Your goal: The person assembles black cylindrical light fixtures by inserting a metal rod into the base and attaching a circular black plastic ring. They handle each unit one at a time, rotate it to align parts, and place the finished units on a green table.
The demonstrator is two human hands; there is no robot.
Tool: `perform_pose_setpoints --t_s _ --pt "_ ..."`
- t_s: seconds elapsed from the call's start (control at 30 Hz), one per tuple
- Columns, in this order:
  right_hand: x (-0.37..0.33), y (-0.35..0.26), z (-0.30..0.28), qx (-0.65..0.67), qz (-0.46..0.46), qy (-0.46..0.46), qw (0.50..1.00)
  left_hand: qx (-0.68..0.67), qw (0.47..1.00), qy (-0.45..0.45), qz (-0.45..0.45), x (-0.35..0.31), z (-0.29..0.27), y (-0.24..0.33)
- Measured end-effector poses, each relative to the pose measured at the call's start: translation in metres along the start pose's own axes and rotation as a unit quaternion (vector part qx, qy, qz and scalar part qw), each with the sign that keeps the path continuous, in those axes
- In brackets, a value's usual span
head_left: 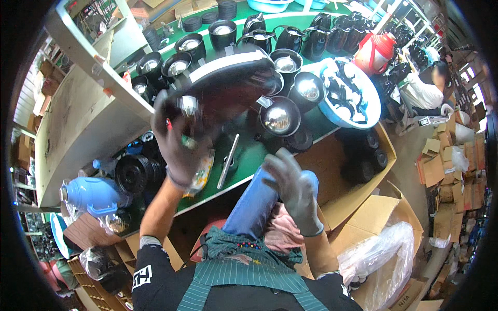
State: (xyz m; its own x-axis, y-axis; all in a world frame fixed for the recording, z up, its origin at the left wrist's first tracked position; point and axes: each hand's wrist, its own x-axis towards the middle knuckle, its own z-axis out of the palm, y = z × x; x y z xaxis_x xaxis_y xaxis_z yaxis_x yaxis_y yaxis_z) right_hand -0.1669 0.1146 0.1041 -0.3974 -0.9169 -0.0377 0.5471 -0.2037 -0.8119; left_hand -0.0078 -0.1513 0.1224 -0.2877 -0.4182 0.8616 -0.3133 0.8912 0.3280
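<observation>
A large dark, rounded object [233, 85] with a pale strip along its upper edge is smeared by motion above the bench, too blurred to name. My left hand [181, 147], in a grey glove, is up against its left end with blurred fingers; whether it grips the object I cannot tell. Over my lap is my gloved right hand [294, 189], fingers stretched out and nothing in them. Ahead of it stands a black cylindrical housing [280, 116] with a shiny silver inside. A metal rod [228, 160] stands between my hands.
Several black jugs [289, 39] line the green bench [244, 179]. A light-blue basin [374, 111] of black-and-white parts sits right, beside a red jug [374, 52]. A blue flask [91, 194] lies left. Cardboard boxes [358, 223] stand by my right side. Another person [423, 93] sits far right.
</observation>
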Motion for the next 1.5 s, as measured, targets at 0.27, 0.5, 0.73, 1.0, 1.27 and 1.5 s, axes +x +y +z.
perform_pose_setpoints --t_s 0.27,0.5,0.73,1.0,1.27,1.5 --pt "-0.067 0.080 -0.081 0.009 0.133 0.114 0.985 0.138 0.962 -0.234 0.019 0.166 0.163 -0.180" --pt "-0.070 0.091 -0.103 0.074 0.157 0.154 0.973 0.273 0.816 -0.503 0.083 0.161 0.242 -0.234" --pt "-0.063 0.075 -0.120 0.230 0.239 0.116 0.936 0.250 0.860 -0.440 -0.068 0.226 0.311 -0.233" --pt "-0.064 0.084 -0.126 0.276 0.211 0.073 0.935 0.386 0.850 -0.357 0.036 0.201 0.372 -0.276" --pt "-0.030 0.043 -0.101 -0.134 0.206 0.011 0.969 0.160 0.954 -0.192 0.167 0.251 0.210 -0.178" --pt "0.085 -0.072 0.014 -0.553 -0.373 0.021 0.744 0.057 0.917 -0.321 0.228 0.206 0.024 0.003"
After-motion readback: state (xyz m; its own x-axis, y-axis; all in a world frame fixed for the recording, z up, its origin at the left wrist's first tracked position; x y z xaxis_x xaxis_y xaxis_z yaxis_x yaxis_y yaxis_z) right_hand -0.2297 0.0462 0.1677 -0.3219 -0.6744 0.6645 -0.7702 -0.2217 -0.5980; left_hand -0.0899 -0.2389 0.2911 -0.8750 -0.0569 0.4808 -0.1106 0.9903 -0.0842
